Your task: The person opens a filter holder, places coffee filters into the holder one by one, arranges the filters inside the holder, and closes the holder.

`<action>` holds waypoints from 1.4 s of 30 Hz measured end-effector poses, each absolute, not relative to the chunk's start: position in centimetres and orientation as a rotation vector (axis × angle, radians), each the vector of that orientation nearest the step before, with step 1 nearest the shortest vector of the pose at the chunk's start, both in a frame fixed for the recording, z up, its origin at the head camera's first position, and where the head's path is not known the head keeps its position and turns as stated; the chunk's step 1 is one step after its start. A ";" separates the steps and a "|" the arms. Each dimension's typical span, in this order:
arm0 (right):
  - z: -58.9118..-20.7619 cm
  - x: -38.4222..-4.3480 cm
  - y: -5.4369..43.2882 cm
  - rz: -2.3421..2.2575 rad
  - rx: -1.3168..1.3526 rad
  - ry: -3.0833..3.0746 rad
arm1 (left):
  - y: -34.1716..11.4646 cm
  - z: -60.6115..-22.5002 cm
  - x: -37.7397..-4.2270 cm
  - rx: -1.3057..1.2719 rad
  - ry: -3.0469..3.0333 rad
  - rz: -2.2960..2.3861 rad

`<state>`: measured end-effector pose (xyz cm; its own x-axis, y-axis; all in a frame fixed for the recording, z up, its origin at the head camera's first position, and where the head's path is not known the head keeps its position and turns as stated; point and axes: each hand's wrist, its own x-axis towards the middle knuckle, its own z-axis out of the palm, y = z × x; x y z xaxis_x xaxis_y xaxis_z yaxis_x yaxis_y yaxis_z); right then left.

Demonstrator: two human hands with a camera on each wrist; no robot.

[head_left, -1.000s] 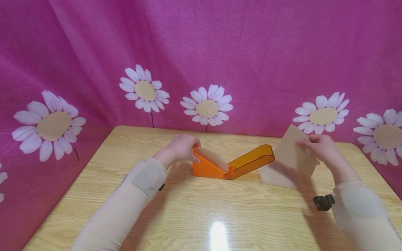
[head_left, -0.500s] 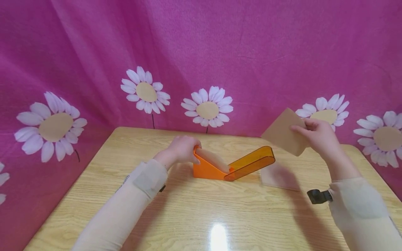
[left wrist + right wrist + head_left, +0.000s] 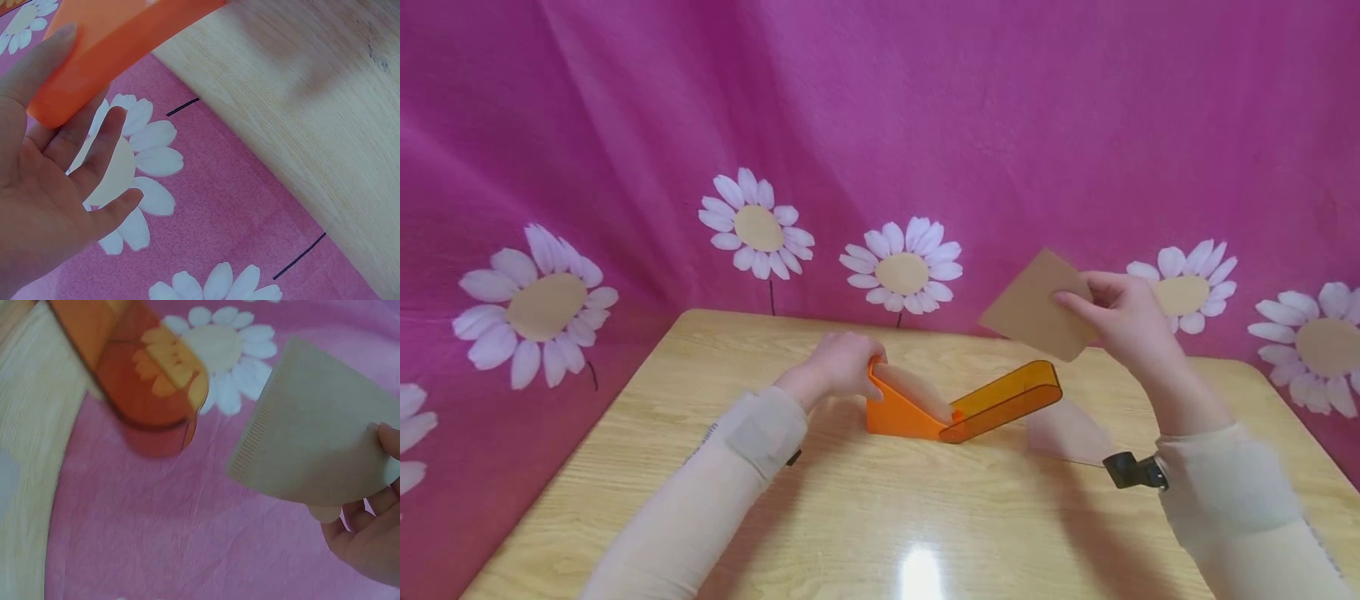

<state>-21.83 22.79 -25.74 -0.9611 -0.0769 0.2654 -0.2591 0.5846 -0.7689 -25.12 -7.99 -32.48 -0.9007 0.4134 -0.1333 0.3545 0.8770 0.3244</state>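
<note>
An orange box (image 3: 897,417) with a sloping top stands on the table, its see-through amber lid (image 3: 1011,398) tipped open to the right. Tan paper (image 3: 916,390) fills its slanted opening. My left hand (image 3: 838,367) grips the tall left end; the left wrist view shows thumb and forefinger at the orange wall (image 3: 94,62), the other fingers spread loosely. Above and right of the lid, my right hand (image 3: 1131,321) pinches a brown paper coffee filter (image 3: 1033,304) by its curved edge. The right wrist view shows the filter's crimped seam (image 3: 259,419). Whether several filters are held together, I cannot tell.
Right of the lid, a flat pale pinkish sheet or packet (image 3: 1067,433) lies on the wooden table (image 3: 850,517). Magenta cloth with white daisies (image 3: 1037,125) hangs behind the table and at its sides. Small black cameras sit at both wrists.
My right hand has lifted the coffee filter from above the pale sheet and carried it left toward the amber lid. The left hand keeps its grip on the orange box.
</note>
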 end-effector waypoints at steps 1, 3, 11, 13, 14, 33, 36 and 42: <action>-25.8 -21.8 22.5 1.305 0.297 -2.619 | -7.9 -32.5 -25.1 0.585 2.844 0.443; -25.9 -21.7 22.0 1.301 0.325 -2.636 | -7.9 -32.6 -25.0 0.573 2.835 0.453; -26.4 -21.9 19.9 1.198 0.396 -2.685 | -7.8 -32.6 -25.2 0.615 2.857 0.418; -26.6 -22.0 19.4 1.201 0.406 -2.704 | -7.8 -32.6 -25.2 0.608 2.860 0.422; -26.7 -22.0 19.1 1.208 0.409 -2.716 | -7.8 -32.6 -25.3 0.610 2.862 0.422; -29.4 -23.1 16.1 1.229 0.542 -2.762 | -8.0 -32.9 -25.1 0.648 2.886 0.409; -30.0 -23.4 15.6 1.207 0.552 -2.770 | -8.1 -32.9 -25.1 0.650 2.890 0.404; -31.2 -23.9 14.6 1.174 0.559 -2.802 | -8.1 -32.9 -25.2 0.641 2.887 0.396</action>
